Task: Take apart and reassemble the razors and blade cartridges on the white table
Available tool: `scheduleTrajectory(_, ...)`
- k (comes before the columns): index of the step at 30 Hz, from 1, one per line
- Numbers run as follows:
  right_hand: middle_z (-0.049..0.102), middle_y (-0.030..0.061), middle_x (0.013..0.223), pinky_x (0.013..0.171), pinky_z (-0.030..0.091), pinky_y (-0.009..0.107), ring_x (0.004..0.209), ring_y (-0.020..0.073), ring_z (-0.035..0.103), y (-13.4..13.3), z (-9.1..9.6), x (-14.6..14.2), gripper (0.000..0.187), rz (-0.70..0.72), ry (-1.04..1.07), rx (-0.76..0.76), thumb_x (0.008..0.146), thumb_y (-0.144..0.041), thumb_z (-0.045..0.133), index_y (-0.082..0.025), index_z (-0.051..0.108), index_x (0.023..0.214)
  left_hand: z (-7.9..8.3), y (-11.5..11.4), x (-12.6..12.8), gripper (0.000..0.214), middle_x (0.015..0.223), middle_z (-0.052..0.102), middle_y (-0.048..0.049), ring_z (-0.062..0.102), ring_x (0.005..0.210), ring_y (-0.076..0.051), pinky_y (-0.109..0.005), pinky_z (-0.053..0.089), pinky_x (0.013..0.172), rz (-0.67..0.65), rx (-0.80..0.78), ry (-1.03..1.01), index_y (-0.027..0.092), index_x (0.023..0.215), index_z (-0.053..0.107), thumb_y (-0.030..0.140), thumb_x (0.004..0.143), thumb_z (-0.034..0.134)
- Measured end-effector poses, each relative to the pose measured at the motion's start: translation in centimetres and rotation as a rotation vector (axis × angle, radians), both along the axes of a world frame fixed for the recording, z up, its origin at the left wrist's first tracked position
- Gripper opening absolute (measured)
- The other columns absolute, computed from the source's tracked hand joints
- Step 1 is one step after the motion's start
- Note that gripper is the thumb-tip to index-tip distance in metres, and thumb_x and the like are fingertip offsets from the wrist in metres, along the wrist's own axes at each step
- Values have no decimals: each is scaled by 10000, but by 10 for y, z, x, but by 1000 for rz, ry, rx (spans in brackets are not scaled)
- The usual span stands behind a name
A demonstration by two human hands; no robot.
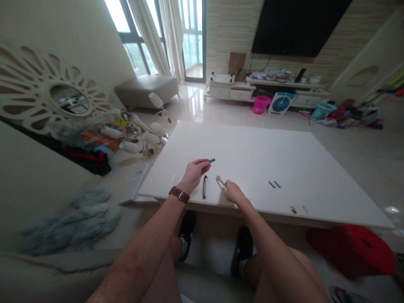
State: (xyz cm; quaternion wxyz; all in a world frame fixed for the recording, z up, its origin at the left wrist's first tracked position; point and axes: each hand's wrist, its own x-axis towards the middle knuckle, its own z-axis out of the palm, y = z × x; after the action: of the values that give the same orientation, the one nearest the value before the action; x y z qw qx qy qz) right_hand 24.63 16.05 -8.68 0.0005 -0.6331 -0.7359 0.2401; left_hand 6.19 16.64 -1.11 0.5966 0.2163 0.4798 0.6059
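My left hand, with a brown-strapped watch on its wrist, pinches a small dark green strip that looks like a razor cartridge. To its right, my right hand is closed around a slim silver razor handle, whose small head points up and left. Between the hands, on the white table, lies a black and silver razor handle. Two more green strips rest side by side to the right. The exact make of these small parts is too small to tell.
Clear plastic packaging lies left of my left hand. Near the front edge are a small yellow-black item and a thin pale piece. A red stool stands below the right front edge, and a lamp with several white shades beyond the left edge.
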Motion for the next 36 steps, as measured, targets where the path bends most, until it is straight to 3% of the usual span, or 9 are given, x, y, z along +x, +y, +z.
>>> scheduleTrajectory(3,653,111,1028,685,374,272,864,203,611,5,14,3,219,-54,80,102,910,-147,417,-179,572,1062,-2,3,2,113,768,702,-69,661,737,-120,-331,529,896,19,29,-8,104,755,700,63,675,769)
scheduleTrajectory(7,606,19,738,591,323,262,660,166,537,7,33,3,319,-205,473,314,993,-363,338,-200,595,901,-7,9,4,119,757,709,-77,674,754,-134,-340,533,905,51,28,-2,98,756,704,72,667,780)
scheduleTrajectory(11,507,-30,607,563,310,248,579,141,479,2,42,-5,362,-132,801,363,976,-453,404,-201,621,834,-13,12,8,116,759,714,-78,682,742,-134,-332,534,885,45,9,3,98,761,704,75,670,772)
scheduleTrajectory(14,518,-31,593,569,303,251,571,137,472,1,41,-10,359,-69,782,333,961,-456,447,-203,648,803,-15,11,12,126,788,720,-81,688,751,-139,-331,527,865,19,2,31,107,766,696,85,669,773)
scheduleTrajectory(19,578,-10,632,587,307,257,603,147,504,4,42,-8,359,-204,710,387,963,-422,438,-198,658,788,-16,9,16,219,774,709,-79,690,730,-146,-330,515,825,-10,-5,110,117,816,666,123,649,808)
scheduleTrajectory(24,604,0,638,597,311,261,603,155,516,2,48,-2,332,-120,652,353,960,-424,459,-217,664,800,-14,6,19,248,779,714,-77,697,745,-159,-321,506,800,-28,3,153,136,829,633,143,652,806)
scheduleTrajectory(28,601,10,640,600,304,265,617,161,521,4,50,4,339,-236,604,418,975,-396,425,-215,642,790,-13,5,21,249,749,711,-77,687,716,-153,-294,490,749,-23,-25,181,141,842,616,135,658,783)
scheduleTrajectory(32,596,3,632,581,285,266,603,160,513,5,51,5,327,-107,586,352,966,-421,449,-228,655,801,-14,5,21,269,774,716,-84,695,730,-164,-307,494,769,-11,6,165,143,830,597,138,644,791)
scheduleTrajectory(36,611,19,652,571,264,272,599,165,508,4,54,7,320,-239,503,390,970,-405,438,-228,666,833,-15,6,20,298,724,699,-67,692,708,-165,-319,493,780,29,8,191,144,833,584,132,632,803)
